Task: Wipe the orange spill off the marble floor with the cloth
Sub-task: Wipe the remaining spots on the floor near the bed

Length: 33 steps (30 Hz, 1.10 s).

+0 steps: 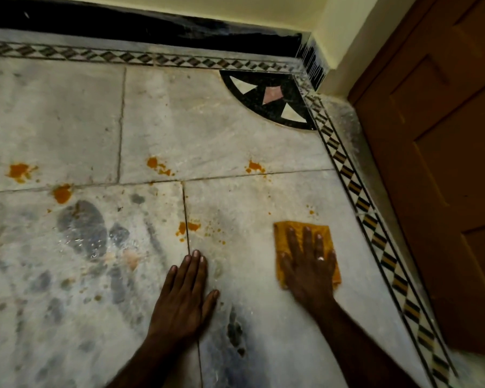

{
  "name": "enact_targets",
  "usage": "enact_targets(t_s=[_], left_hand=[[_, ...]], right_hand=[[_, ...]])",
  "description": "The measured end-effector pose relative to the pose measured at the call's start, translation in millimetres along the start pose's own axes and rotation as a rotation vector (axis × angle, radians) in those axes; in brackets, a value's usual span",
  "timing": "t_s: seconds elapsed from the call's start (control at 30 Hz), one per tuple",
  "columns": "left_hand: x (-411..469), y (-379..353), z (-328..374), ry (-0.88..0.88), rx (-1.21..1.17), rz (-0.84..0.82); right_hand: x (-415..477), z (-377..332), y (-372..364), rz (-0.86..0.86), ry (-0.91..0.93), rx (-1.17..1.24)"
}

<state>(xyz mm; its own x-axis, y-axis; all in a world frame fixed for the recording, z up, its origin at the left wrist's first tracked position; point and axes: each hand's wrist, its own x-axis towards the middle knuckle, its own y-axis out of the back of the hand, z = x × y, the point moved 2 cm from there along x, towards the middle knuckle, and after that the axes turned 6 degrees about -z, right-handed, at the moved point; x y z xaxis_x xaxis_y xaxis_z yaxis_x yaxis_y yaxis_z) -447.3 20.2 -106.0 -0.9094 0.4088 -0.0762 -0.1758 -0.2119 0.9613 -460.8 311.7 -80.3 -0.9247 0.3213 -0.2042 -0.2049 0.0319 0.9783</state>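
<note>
Orange spill marks dot the grey marble floor (230, 130): one blot (189, 227) on a tile joint just ahead of my left hand, others farther off (158, 165), (254, 166), (18, 172), (62, 194). A yellow-orange cloth (287, 233) lies flat on the floor at the right. My right hand (310, 264) presses on the cloth with fingers spread, covering most of it. My left hand (186, 292) rests flat on the bare floor, palm down, fingers together, holding nothing.
A brown wooden door (437, 163) stands at the right. A patterned inlay border (356, 189) runs along the floor edge, with a black corner inlay (269, 99). A black skirting (123, 23) lines the far wall. Wet dark patches (81, 228) lie at the left.
</note>
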Motion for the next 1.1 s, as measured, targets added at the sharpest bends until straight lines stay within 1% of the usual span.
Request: enact_targets(t_s=[0.1,0.17,0.23,0.3,0.37,0.43,0.5,0.6,0.67,0.7,0.8,0.87,0.93,1.0,1.1], left_hand=[[0.1,0.5,-0.4,-0.003,-0.006,0.016],[-0.7,0.7,0.7,0.0,-0.015,0.022],[-0.5,2.2,3.0,0.013,-0.035,0.042],[3.0,3.0,6.7,0.023,-0.043,0.06],[6.7,3.1,9.7,0.02,-0.039,0.068],[7.7,1.2,9.5,0.016,-0.034,0.084],[7.0,0.0,9.6,0.018,-0.029,0.105],[8.1,0.6,9.9,0.025,-0.01,0.138],[9.3,0.3,10.1,0.039,-0.004,0.148],[10.2,0.1,10.4,0.045,-0.006,0.145],[10.6,0.0,10.2,0.055,-0.015,0.15],[10.4,0.5,10.8,0.053,-0.013,0.161],[10.2,1.9,11.5,0.045,-0.021,0.147],[10.0,2.2,11.2,0.043,-0.022,0.14],[8.6,2.1,9.8,0.027,-0.025,0.157]], right_hand=[[-49.8,12.3,-16.0,0.05,-0.074,-0.001],[-83.7,-3.5,-26.2,0.056,-0.056,-0.027],[-99.0,-30.0,-29.3,0.046,0.033,-0.021],[-94.3,-53.3,-24.5,0.04,0.157,-0.025],[-71.4,-68.5,-15.1,0.03,0.296,-0.014],[-34.5,-74.8,-4.6,0.024,0.362,-0.023],[12.9,-71.5,3.6,0.005,0.326,-0.036],[74.2,-48.3,20.6,-0.031,0.16,0.004],[89.6,-22.2,24.5,-0.079,0.057,-0.001],[89.6,-8.3,21.9,-0.078,0.014,0.004],[55.2,16.1,7.3,0.015,-0.102,0.031],[15.2,12.1,-6.1,0.076,-0.105,0.012],[-20.7,-12.2,-14.0,0.126,-0.042,0.008],[-38.8,-45.9,-15.3,0.115,0.081,0.028],[-19.6,-85.1,-6.6,0.072,0.298,0.024]])
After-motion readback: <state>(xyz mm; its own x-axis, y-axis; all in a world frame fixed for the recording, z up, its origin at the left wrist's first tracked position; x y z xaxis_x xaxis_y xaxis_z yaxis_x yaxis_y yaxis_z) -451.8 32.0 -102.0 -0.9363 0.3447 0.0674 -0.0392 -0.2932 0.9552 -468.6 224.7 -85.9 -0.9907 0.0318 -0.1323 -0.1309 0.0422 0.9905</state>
